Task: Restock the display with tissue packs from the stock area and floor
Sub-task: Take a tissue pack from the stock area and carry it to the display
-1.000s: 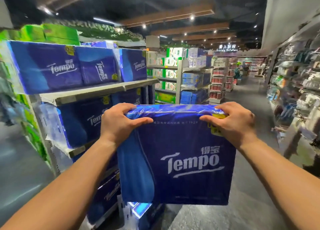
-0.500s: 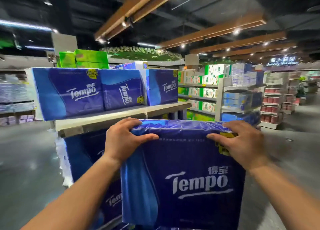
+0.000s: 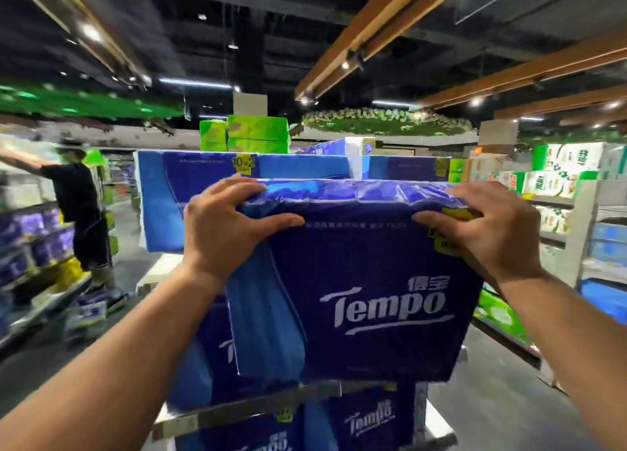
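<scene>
I hold a large dark blue Tempo tissue pack (image 3: pixel 366 287) upright in front of me by its top edge. My left hand (image 3: pixel 224 226) grips the top left corner and my right hand (image 3: pixel 488 230) grips the top right corner over a yellow sticker. Directly behind the pack stands the display shelf (image 3: pixel 258 413), with blue Tempo packs (image 3: pixel 163 199) on its top level and more on the levels below. The held pack hides most of the display's front.
A person in dark clothes (image 3: pixel 81 209) reaches up at shelves of purple packs on the left. Green packs (image 3: pixel 258 133) top the display. Shelving with green and white tissue packs (image 3: pixel 559 179) stands at right. Grey floor lies on both sides.
The view has swung left, so the display now sits straight ahead behind the pack. The pack has risen to the top-shelf level. Both hands keep the same grip.
</scene>
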{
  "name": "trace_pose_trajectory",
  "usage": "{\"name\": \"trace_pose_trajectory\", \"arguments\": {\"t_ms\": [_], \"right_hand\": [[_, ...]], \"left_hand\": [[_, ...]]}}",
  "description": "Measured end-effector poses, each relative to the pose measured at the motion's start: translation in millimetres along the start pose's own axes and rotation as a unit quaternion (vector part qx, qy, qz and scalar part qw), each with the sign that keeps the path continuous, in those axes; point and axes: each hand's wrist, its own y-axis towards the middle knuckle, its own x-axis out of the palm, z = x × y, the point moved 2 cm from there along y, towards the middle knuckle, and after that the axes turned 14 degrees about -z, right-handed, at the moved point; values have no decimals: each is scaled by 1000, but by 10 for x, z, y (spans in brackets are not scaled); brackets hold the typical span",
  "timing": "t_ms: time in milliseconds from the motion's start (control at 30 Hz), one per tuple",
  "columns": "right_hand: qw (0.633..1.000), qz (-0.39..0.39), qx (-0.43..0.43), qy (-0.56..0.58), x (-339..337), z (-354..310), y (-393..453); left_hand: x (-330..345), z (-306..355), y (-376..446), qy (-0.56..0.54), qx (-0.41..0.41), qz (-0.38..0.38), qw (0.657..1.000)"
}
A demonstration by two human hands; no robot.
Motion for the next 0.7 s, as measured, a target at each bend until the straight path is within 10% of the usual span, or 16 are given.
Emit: {"name": "trace_pose_trajectory", "arguments": {"t_ms": [333,700], "right_hand": [[990,121,-75,0,997,612,1168],[983,137,-123,10,2364,1140,1465]], "left_hand": [[465,-849,1058,72,170,176,967],[1286,-1771,1322,139,167,184,959]]}}
